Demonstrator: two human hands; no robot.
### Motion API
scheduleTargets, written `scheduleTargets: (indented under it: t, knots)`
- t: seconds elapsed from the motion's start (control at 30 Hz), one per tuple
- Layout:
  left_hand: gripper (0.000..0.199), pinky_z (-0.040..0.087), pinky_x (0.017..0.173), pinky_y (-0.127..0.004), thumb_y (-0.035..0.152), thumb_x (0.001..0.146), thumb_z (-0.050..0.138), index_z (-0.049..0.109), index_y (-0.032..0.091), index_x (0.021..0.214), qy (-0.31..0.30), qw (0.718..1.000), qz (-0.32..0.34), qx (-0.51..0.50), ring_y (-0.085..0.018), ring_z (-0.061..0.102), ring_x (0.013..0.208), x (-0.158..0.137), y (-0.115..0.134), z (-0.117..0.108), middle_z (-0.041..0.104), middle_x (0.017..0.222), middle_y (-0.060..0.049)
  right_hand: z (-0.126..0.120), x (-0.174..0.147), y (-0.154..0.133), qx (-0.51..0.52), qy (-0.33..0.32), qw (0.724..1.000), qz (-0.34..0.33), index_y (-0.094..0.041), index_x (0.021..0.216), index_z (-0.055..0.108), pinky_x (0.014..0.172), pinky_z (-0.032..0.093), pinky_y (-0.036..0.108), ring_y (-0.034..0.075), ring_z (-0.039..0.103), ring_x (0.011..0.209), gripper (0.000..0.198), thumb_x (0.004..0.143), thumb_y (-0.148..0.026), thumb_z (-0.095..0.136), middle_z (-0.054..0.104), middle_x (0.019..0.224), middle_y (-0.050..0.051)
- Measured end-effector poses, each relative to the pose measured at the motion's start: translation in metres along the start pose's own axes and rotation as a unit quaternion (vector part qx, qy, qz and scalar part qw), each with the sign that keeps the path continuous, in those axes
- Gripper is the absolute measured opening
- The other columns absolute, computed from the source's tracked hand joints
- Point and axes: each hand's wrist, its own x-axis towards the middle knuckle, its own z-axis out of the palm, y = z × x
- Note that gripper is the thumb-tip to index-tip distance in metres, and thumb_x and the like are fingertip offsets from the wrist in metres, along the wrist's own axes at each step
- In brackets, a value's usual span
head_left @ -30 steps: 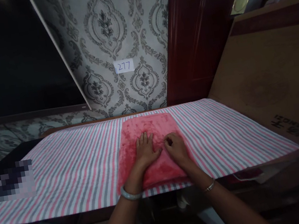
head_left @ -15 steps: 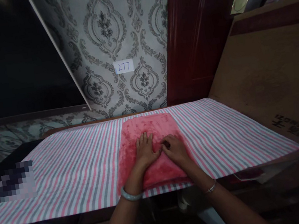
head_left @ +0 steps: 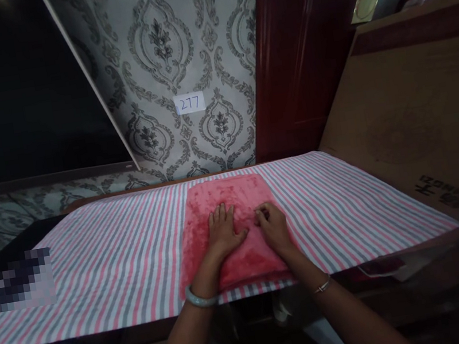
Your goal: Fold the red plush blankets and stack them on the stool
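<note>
A person's left hand (head_left: 223,232) is lying flat, fingers spread open, on a red plush cloth (head_left: 232,227) folded at the centre of the frame, while the right hand (head_left: 274,228) is resting just beside it with fingers curled, apparently pinching the pile, though the dim light is making that hard to confirm. The cloth is sitting on a pink, grey and white striped sheet (head_left: 117,259) covering the table. A small label reading 277 (head_left: 189,103) is hanging on the patterned wallpaper above centre, a cardboard panel (head_left: 421,118) is leaning at right
</note>
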Motion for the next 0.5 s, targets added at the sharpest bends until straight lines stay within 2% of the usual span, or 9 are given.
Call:
scheduleTargets:
  t: [0.1, 0.17, 0.37, 0.5]
  knots:
    - [0.081, 0.009, 0.122, -0.048, 0.054, 0.088, 0.056, 0.031, 0.013, 0.154, 0.012, 1.000, 0.000, -0.003, -0.030, 0.012, 0.152, -0.001, 0.002, 0.000, 0.018, 0.164, -0.017, -0.002, -0.001, -0.002, 0.108, 0.008, 0.992, 0.064, -0.022, 0.082, 0.053, 0.059, 0.046, 0.029, 0.018, 0.058, 0.058, 0.016, 0.091, -0.034, 0.047, 0.058, 0.064, -0.003]
    - [0.075, 0.011, 0.122, -0.048, 0.053, 0.091, 0.052, 0.033, 0.015, 0.153, 0.032, 0.999, -0.001, 0.001, -0.029, 0.016, 0.152, -0.002, 0.004, 0.001, 0.022, 0.163, -0.016, -0.004, -0.002, -0.004, 0.146, 0.020, 0.986, 0.073, -0.023, 0.082, 0.052, 0.058, 0.047, 0.028, 0.017, 0.059, 0.057, 0.018, 0.092, -0.037, 0.047, 0.058, 0.065, -0.003]
    - [0.050, 0.020, 0.120, -0.048, 0.029, 0.099, 0.041, 0.045, 0.015, 0.147, 0.084, 0.996, -0.007, 0.019, -0.029, 0.031, 0.147, 0.001, 0.004, 0.007, 0.036, 0.158, -0.015, -0.007, -0.004, -0.005, 0.104, 0.026, 0.994, 0.024, -0.021, 0.068, 0.054, 0.061, 0.047, 0.028, 0.015, 0.057, 0.060, 0.038, 0.096, -0.044, 0.042, 0.058, 0.063, 0.000]
    - [0.045, 0.024, 0.119, -0.047, 0.019, 0.098, 0.037, 0.052, 0.015, 0.141, 0.119, 0.993, 0.001, -0.021, -0.025, 0.038, 0.143, 0.004, -0.002, 0.010, 0.046, 0.152, -0.015, -0.007, -0.001, -0.002, 0.168, 0.067, 0.982, 0.059, -0.019, 0.089, 0.059, 0.056, 0.051, 0.027, 0.016, 0.061, 0.063, 0.022, 0.088, -0.041, 0.053, 0.062, 0.077, 0.000]
